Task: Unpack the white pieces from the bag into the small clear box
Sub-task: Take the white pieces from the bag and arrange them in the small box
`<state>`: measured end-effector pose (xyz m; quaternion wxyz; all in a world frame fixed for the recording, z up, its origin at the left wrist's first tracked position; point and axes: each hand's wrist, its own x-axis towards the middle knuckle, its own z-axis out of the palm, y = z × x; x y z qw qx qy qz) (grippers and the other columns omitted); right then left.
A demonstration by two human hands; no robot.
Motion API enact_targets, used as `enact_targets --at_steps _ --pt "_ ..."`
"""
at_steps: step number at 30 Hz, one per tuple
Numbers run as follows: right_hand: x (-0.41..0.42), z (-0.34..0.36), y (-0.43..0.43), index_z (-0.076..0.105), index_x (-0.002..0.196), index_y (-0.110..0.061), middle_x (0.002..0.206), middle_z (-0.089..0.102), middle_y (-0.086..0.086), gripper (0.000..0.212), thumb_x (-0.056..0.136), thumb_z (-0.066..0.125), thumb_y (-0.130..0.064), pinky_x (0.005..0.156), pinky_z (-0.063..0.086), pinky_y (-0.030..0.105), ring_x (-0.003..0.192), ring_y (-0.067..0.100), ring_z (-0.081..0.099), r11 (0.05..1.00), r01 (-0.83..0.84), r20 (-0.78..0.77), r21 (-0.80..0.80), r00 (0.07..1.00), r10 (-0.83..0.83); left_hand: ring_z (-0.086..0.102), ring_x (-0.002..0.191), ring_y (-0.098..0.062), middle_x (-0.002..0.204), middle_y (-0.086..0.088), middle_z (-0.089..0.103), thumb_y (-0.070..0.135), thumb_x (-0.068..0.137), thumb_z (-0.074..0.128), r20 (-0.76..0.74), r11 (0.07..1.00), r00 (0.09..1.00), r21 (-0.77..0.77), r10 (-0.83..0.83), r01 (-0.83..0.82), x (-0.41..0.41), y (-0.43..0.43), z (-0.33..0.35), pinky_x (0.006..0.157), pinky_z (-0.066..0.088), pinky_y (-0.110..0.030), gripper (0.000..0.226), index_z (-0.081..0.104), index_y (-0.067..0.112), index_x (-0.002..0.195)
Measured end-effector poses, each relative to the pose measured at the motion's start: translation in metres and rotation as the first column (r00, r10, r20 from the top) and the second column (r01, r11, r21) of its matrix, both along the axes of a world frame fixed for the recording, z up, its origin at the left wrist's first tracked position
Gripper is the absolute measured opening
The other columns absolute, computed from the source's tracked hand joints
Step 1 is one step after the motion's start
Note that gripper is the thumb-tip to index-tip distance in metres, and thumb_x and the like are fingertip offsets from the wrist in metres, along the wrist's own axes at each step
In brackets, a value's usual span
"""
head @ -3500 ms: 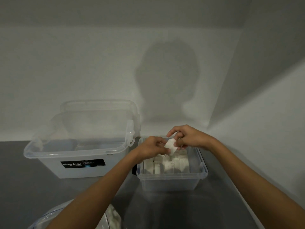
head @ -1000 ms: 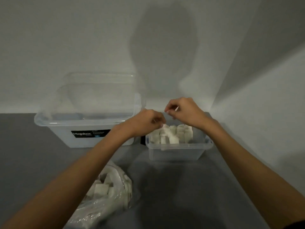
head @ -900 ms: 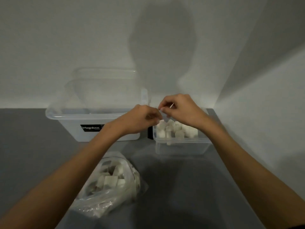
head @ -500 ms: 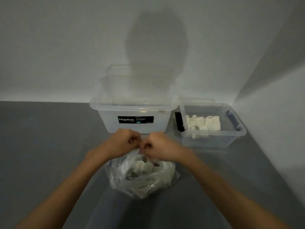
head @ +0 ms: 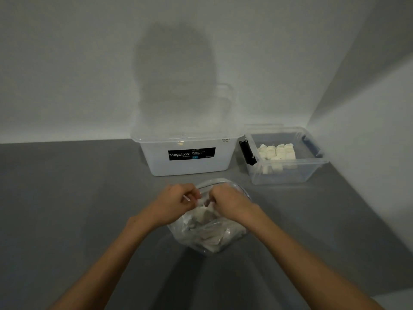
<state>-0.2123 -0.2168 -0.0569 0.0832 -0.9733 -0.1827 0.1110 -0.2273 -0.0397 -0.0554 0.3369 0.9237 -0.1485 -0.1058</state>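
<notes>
Nearest the camera, the bag (head: 210,237) lies on the grey surface (head: 67,198). It is thin clear film, slack and crumpled, with white pieces (head: 202,214) heaped loose inside. At its mouth the left hand (head: 178,202) has its fingers curled and pinches the film on the left lip (a pale sliver shows at the fingertips; film or piece, cannot tell). The right hand (head: 228,202) is curled on the opposite lip. Its fingertips are hidden behind the knuckles, so its hold on the film is judged rather than seen. Handling assessment: the film is soft and slippery and gives no support, so the mouth needs holding apart by its edge while a piece is drawn out. The pieces look light, blocky and firm enough to take between thumb and finger across two flat faces, with little risk beyond a fumbled drop. Farther back stands a large clear box (head: 190,166) with a black label, touching nothing in hand. To its right and just beside it, in the corner by the wall (head: 357,130), sits the small clear box (head: 290,176) — lid off, with pieces in rows at its middle and room at its right end.
</notes>
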Motion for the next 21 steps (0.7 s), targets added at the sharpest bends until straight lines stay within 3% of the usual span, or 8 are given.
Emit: enact_targets --at_steps 7,10,13,15,18,21 --pt "-0.004 0.055 -0.011 0.070 0.097 -0.021 0.087 0.064 -0.004 0.011 0.087 0.066 -0.022 0.078 0.052 0.031 0.084 0.014 0.062 0.957 0.060 -0.016 0.285 0.998 -0.058 0.067 0.087 -0.009 0.097 0.003 0.071 0.010 0.086 0.067 -0.067 0.934 0.997 -0.350 0.047 -0.067 -0.002 -0.005 0.010 0.080 0.053 -0.021 0.018 0.068 0.015 0.103" --pt "-0.006 0.069 -0.010 0.072 0.095 -0.021 0.078 0.061 -0.009 0.009 0.087 0.067 -0.021 0.065 0.047 0.018 0.067 -0.002 0.056 0.938 0.039 -0.023 0.345 0.999 -0.033 0.069 0.090 -0.013 0.100 -0.002 0.072 0.012 0.086 0.067 -0.123 0.863 0.992 -0.500 0.012 -0.073 -0.004 -0.007 0.020 0.081 0.055 -0.022 0.021 0.067 0.010 0.107" --pt "-0.007 0.071 -0.008 0.070 0.092 -0.017 0.070 0.063 -0.006 0.007 0.087 0.067 -0.014 0.054 0.043 0.012 0.056 0.001 0.058 0.876 0.097 -0.074 0.472 0.995 -0.070 0.070 0.086 -0.016 0.100 -0.007 0.072 0.011 0.084 0.070 -0.196 0.815 0.980 -0.569 -0.006 -0.109 -0.006 -0.007 0.022 0.077 0.054 -0.022 0.025 0.066 0.008 0.108" --pt "-0.009 0.065 -0.008 0.065 0.088 -0.014 0.067 0.064 -0.001 0.008 0.088 0.064 -0.006 0.050 0.048 0.017 0.057 0.009 0.064 0.739 0.226 -0.195 0.635 0.972 -0.129 0.069 0.082 -0.015 0.095 -0.011 0.072 0.009 0.082 0.071 -0.255 0.768 0.967 -0.615 0.021 -0.179 -0.007 -0.005 0.019 0.074 0.054 -0.023 0.027 0.063 0.005 0.107" --pt "-0.016 0.053 -0.008 0.060 0.096 -0.004 0.077 0.069 0.013 0.011 0.089 0.057 0.004 0.052 0.054 0.023 0.063 0.018 0.069 0.398 0.492 -0.489 0.774 0.864 -0.118 0.070 0.078 -0.016 0.082 -0.009 0.069 0.006 0.081 0.071 -0.323 0.646 0.941 -0.698 0.101 -0.309 -0.007 -0.003 0.014 0.068 0.055 -0.022 0.025 0.062 0.003 0.104" --pt "-0.022 0.038 -0.007 0.059 0.106 -0.002 0.093 0.072 0.020 0.017 0.090 0.059 -0.001 0.061 0.056 0.025 0.079 0.024 0.071 0.322 0.591 -0.602 0.739 0.795 -0.078 0.070 0.076 -0.016 0.080 -0.009 0.071 0.009 0.080 0.071 -0.301 0.611 0.941 -0.720 0.153 -0.329 -0.004 -0.002 0.012 0.071 0.056 -0.025 0.020 0.064 0.003 0.098"
